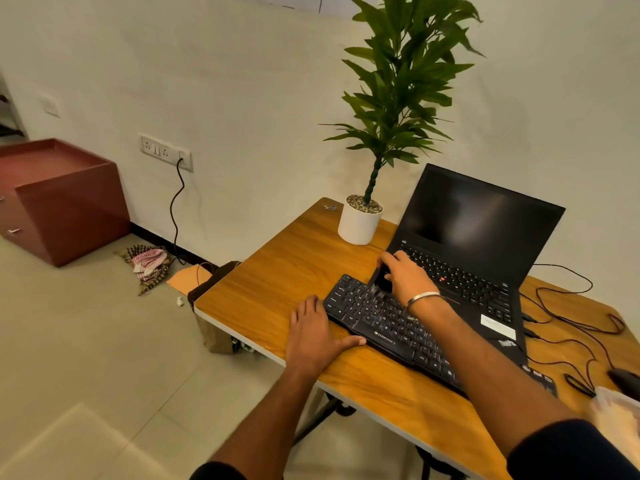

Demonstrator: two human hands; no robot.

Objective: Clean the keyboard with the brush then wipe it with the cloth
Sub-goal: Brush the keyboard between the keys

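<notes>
A black keyboard (388, 322) lies at an angle on the wooden desk (277, 271), in front of an open laptop. My right hand (405, 275) is closed around a black brush (380, 280), whose bristles touch the keys near the keyboard's far left end. My left hand (313, 332) rests flat on the desk against the keyboard's left edge, fingers spread, thumb along the front edge. A pale cloth (620, 407) shows blurred at the desk's right edge.
The black laptop (478, 237) stands open behind the keyboard. A potted plant (360, 223) in a white pot sits at the desk's far corner. Cables (571, 327) and a dark mouse (623, 377) lie to the right. On the floor are a bag (214, 327) and a rag (149, 263).
</notes>
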